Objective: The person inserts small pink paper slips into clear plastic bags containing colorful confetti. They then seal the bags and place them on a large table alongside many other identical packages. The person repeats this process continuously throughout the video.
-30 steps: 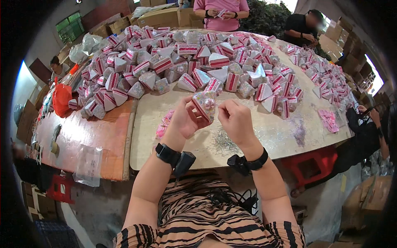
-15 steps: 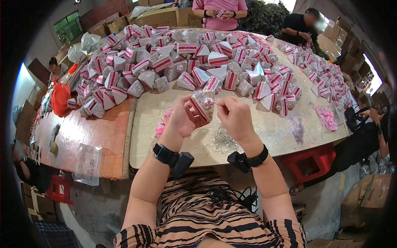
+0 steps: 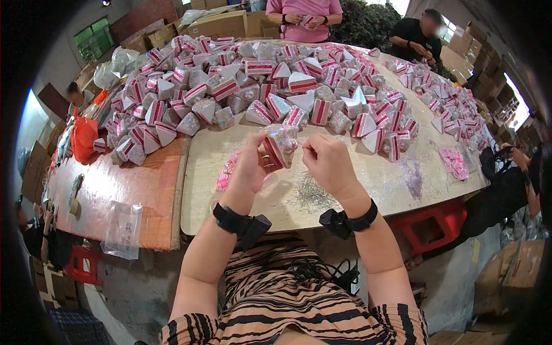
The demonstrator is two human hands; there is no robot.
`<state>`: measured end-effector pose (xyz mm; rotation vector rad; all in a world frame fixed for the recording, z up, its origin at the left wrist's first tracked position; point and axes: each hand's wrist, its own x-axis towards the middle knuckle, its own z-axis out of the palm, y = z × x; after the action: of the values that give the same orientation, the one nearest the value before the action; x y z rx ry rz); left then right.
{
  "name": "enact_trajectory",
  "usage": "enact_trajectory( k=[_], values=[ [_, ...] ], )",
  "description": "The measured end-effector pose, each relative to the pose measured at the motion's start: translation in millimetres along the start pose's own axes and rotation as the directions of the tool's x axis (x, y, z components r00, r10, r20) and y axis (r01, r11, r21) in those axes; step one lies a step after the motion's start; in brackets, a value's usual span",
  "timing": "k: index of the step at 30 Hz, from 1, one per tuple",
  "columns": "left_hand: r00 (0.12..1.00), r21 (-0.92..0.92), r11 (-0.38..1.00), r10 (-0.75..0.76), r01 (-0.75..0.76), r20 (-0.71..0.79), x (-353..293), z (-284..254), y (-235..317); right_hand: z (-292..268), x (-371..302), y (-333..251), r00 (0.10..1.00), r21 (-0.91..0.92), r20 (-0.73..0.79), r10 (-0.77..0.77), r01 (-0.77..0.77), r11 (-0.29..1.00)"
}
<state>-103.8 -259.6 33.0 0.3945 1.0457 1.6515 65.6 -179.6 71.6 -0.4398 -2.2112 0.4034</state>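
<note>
My left hand (image 3: 248,167) is closed around a toy cake slice (image 3: 278,150) with red and white layered sides and a glittery, speckled face. The slice is tilted, held above the table. Close to its right side, my right hand (image 3: 329,163) is closed with its fingers curled in a pinch. Whatever may be between those fingertips is too small or hidden to make out. Below the right hand lies a scatter of thin silvery slivers (image 3: 313,192). Beside my left wrist are small pink printed pieces (image 3: 225,177), partly covered by the arm.
A large heap of similar cake slices (image 3: 224,89) spreads over the pale table (image 3: 253,213). On the right lie more slices (image 3: 448,103) and a pink stack (image 3: 453,165). An orange-brown table (image 3: 109,190) adjoins at left, holding a red bag (image 3: 85,140). Several people work around the tables.
The cake slice has turned slightly in my left hand, and its speckled face has tipped. My right hand stays closed beside it, with only a small shift.
</note>
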Motion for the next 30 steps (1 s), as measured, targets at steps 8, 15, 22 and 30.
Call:
enact_trajectory(
  k=[8, 15, 22, 30],
  values=[
    [0.989, 0.115, 0.988, 0.118, -0.107, -0.090, -7, 13, 3, -6, 3, 1, 0.997, 0.031, 0.054, 0.055, -0.057, 0.998],
    [0.990, 0.118, 0.986, 0.128, -0.121, -0.056, -7, 14, 4, -7, 3, 1, 0.998, 0.031, 0.054, 0.044, -0.046, 0.998],
    [0.996, 0.063, 0.995, 0.075, -0.072, -0.052, -4, 12, 3, -7, 2, 0, 0.999, 0.035, 0.026, 0.036, -0.037, 0.999],
    [0.981, 0.161, 0.977, 0.158, -0.139, -0.110, -5, 22, 0, -4, 1, 4, 0.999, 0.028, 0.022, 0.033, -0.034, 0.999]
  ],
)
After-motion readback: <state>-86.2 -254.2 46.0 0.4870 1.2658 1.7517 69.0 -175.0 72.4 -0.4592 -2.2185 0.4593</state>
